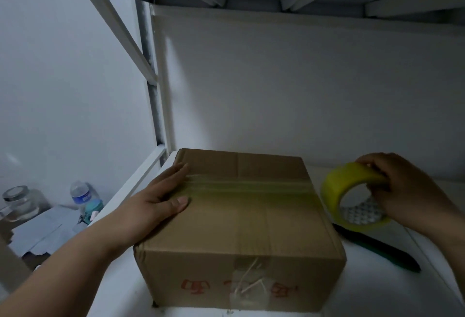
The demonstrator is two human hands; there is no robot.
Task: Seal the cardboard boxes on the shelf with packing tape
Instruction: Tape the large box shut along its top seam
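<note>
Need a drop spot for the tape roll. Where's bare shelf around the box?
Bare shelf lies in front of the box and behind it, up to the back wall. Right of the box is crowded: right hand holding the tape roll above a dark tool. Left hand presses the box's left side.

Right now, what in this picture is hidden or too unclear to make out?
Head view only:
- Red writing on the cardboard box front: blurred, partly under old tape.
- Dark tool on the shelf: partly behind the tape roll in the right hand.
- Tape's left end: under the left hand.
- Bottle label: too small.
</note>
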